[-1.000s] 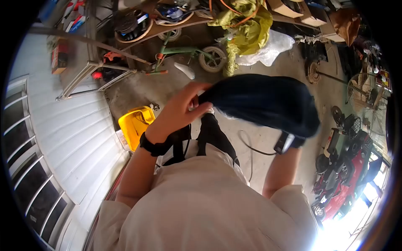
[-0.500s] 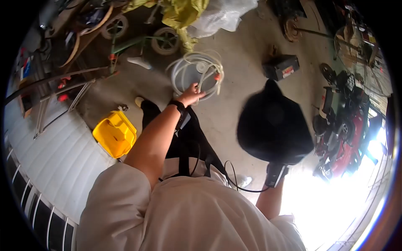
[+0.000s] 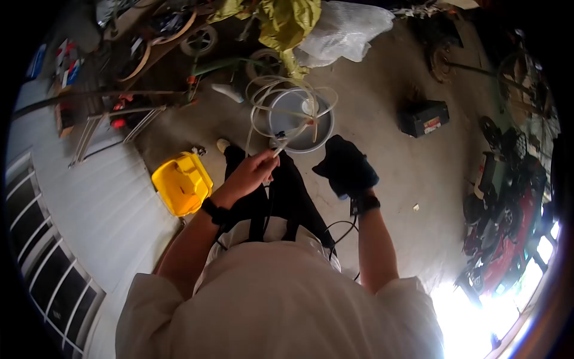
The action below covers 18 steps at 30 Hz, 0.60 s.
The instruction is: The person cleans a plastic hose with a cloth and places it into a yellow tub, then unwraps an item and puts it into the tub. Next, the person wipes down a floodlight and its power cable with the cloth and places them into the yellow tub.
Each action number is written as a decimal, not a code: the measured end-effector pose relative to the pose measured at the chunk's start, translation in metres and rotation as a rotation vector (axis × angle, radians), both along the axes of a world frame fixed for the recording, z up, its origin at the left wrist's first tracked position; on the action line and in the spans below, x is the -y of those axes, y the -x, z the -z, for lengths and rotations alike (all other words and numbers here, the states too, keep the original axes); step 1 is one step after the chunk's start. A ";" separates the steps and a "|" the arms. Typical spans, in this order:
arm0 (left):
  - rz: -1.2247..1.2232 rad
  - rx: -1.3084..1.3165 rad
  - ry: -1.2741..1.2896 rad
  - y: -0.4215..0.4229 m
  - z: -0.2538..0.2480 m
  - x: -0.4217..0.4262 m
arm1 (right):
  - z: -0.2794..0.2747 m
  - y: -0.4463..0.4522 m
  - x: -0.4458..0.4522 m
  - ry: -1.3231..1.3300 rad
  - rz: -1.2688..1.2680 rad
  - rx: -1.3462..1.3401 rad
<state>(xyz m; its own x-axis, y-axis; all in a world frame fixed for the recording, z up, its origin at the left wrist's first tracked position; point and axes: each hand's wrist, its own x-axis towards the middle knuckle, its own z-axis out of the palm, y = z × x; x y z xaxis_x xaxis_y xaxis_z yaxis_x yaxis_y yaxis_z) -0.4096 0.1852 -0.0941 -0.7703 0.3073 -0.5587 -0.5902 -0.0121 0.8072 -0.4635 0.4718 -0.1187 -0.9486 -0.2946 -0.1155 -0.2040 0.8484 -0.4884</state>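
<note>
My left hand is closed around a pale, see-through hose. Loose loops of that hose spread over a round grey basin on the floor in front of my feet. A red fitting shows on the hose above the basin, and a small white round piece is visible within the basin's outline. On the other side, my right hand grips a bunched black cloth, which covers most of the fingers. The cloth hangs to the right of the basin, apart from the hose.
A yellow plastic tub stands left of my legs. Farther right lies a black box. A green-framed small bike, yellow plastic sheeting and clear wrap sit ahead. A red vehicle stands at the far right.
My left hand has drawn back towards my body with the hose, whose loops have lifted and loosened. The black cloth has moved left, nearer the basin, and looks more bunched.
</note>
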 end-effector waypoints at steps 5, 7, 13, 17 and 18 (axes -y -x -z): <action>-0.037 -0.172 0.270 -0.026 -0.087 0.023 | 0.001 0.040 0.062 0.014 -0.260 -0.094; -0.125 -0.229 0.381 -0.041 -0.107 0.038 | -0.001 0.050 0.095 0.027 -0.381 -0.125; -0.570 -0.202 0.574 -0.091 -0.170 0.071 | -0.009 0.054 0.213 0.106 -0.843 -0.304; -0.793 -0.191 0.670 -0.140 -0.203 0.084 | -0.028 0.030 0.286 0.133 -1.088 -0.292; -0.832 -0.215 0.718 -0.150 -0.212 0.084 | -0.033 0.020 0.304 0.132 -1.151 -0.287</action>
